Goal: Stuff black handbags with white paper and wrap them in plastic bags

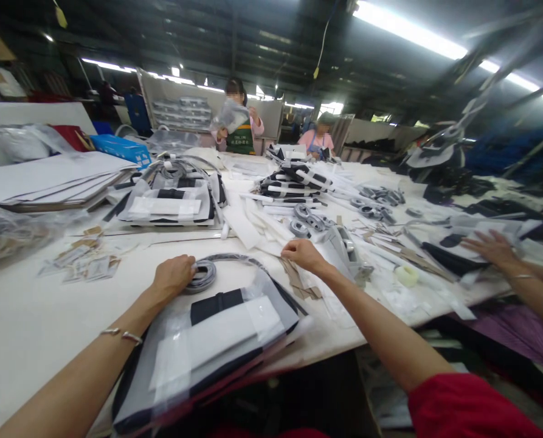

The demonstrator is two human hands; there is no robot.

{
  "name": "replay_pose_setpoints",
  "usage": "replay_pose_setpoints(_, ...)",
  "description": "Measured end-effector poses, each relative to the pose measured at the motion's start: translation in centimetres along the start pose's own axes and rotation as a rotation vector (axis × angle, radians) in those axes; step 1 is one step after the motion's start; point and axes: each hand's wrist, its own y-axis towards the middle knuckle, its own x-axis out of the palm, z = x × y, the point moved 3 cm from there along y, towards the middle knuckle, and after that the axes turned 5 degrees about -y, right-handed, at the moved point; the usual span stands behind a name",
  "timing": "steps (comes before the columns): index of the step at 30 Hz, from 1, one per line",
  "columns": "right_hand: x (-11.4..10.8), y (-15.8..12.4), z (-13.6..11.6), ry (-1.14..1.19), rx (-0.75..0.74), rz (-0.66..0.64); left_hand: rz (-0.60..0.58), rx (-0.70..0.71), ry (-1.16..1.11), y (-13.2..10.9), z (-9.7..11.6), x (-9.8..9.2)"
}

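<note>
A dark bag wrapped in translucent film, with a white panel on top [221, 340], lies at the table's near edge in front of me. Beyond its top lies a coiled grey strap [202, 277], with a length of strap arching to the right. My left hand [176, 275] closes on the left side of that coil. To the right, my right hand [304, 254] has its fingers bent together above several brown card strips [301, 280]; its fingertips are partly hidden, so anything in them is too small to name.
A similar wrapped bag [168, 204] lies farther back, with stacked bags [293, 182] to its right. Small packets [89, 258] are scattered at left. More grey coils [310, 219] lie mid-table. At right, a co-worker's hand [492, 248] rests over another bag.
</note>
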Motion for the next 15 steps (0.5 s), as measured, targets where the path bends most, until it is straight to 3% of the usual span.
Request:
replay_pose_setpoints(2,-0.5,-0.9,3.0,-0.037,0.068,0.013,0.002,-0.001,-0.004,0.0,0.0,0.0)
replay_pose_setpoints(5,0.1,-1.0,5.3,-0.061,0.145,0.005,0.004,-0.011,-0.005,-0.1,0.0,0.0)
replay_pose_setpoints(11,3.0,1.4,5.1,-0.071,0.264,-0.065,0.014,-0.027,0.008,-0.4,0.4,-0.4)
replay_pose_setpoints(15,3.6,2.7,4.7,-0.094,0.313,-0.05,0.028,-0.026,0.008,-0.5,0.4,-0.3)
